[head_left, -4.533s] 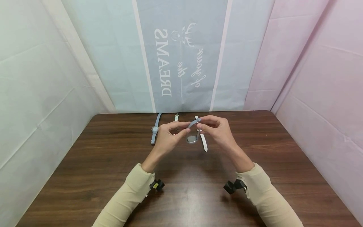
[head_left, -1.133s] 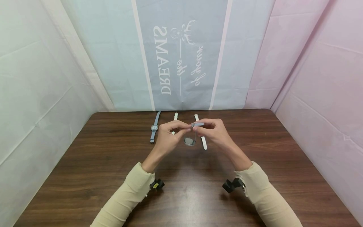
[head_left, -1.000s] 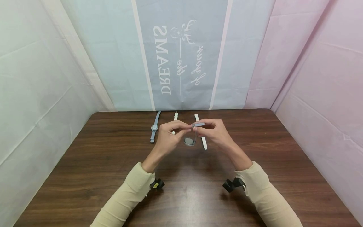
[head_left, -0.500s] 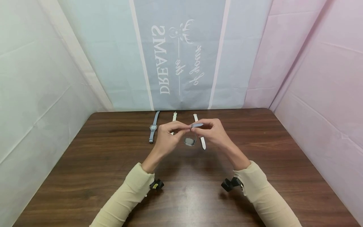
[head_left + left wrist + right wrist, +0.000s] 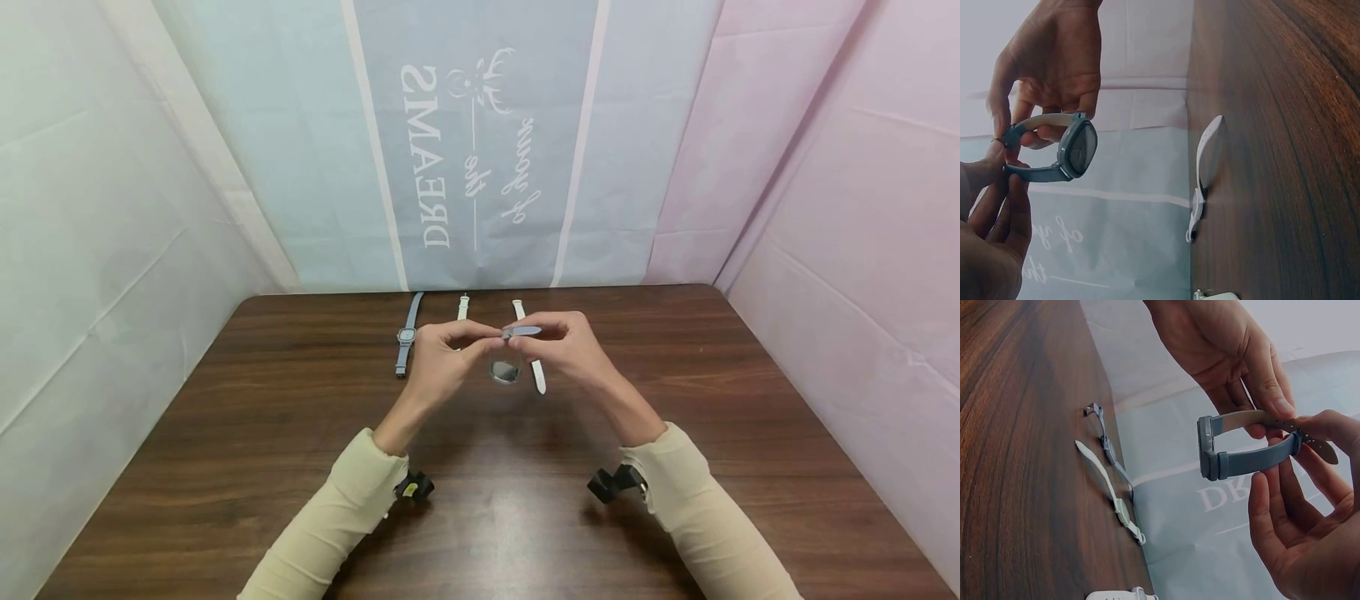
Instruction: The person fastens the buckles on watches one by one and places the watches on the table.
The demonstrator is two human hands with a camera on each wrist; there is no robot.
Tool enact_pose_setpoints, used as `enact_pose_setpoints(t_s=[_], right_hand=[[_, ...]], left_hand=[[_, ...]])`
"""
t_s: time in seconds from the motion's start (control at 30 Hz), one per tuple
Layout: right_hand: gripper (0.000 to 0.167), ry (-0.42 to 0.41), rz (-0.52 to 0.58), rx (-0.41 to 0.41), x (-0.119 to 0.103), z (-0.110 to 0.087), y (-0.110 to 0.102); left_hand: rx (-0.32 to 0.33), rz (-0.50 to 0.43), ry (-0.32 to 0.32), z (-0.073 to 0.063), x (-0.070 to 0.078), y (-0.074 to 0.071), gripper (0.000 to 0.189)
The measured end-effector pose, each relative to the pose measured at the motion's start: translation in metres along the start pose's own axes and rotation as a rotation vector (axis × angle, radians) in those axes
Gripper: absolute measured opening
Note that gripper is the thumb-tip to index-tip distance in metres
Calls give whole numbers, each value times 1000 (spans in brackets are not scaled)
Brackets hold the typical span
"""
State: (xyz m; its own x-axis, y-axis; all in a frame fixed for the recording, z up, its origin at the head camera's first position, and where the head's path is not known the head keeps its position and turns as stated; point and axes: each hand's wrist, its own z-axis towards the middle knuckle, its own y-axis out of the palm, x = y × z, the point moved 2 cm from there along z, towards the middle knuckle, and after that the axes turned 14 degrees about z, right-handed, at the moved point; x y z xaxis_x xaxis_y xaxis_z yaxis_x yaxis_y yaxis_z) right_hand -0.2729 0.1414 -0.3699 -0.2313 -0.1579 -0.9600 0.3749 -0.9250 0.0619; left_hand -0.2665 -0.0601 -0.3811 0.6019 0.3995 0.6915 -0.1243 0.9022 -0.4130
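Note:
A wristwatch with a blue-grey strap (image 5: 1257, 457) is held up above the table, its strap bent into a loop with the case (image 5: 506, 372) hanging lowest. My left hand (image 5: 441, 358) pinches the strap from the left at the buckle. From the right, my right hand (image 5: 570, 346) pinches the same spot between thumb and fingers. In the right wrist view the holed strap end (image 5: 1322, 450) pokes out past the buckle, between the fingertips. The left wrist view shows the watch face (image 5: 1080, 150) turned away from the hands.
On the brown wooden table (image 5: 495, 517), another blue-strapped watch (image 5: 406, 336) lies at the back left. A pale-strapped watch (image 5: 463, 307) is partly hidden behind my left hand, and a white-strapped watch (image 5: 539, 379) behind my right. A printed cloth (image 5: 480, 167) hangs at the table's back edge.
Since the oldest frame, the fingertips have come closer together and the strap end has swung to point right past the buckle. Lately the case has only turned slightly.

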Motion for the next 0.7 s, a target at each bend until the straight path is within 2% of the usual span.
enact_pose_setpoints(t_s=[0.33, 0.7], right_hand=[[22, 2, -22, -9, -1, 1, 1], [21, 11, -78, -8, -2, -1, -1]], left_hand=[[42, -53, 92, 0, 1, 0, 7], [39, -26, 153, -1, 3, 1, 7]])
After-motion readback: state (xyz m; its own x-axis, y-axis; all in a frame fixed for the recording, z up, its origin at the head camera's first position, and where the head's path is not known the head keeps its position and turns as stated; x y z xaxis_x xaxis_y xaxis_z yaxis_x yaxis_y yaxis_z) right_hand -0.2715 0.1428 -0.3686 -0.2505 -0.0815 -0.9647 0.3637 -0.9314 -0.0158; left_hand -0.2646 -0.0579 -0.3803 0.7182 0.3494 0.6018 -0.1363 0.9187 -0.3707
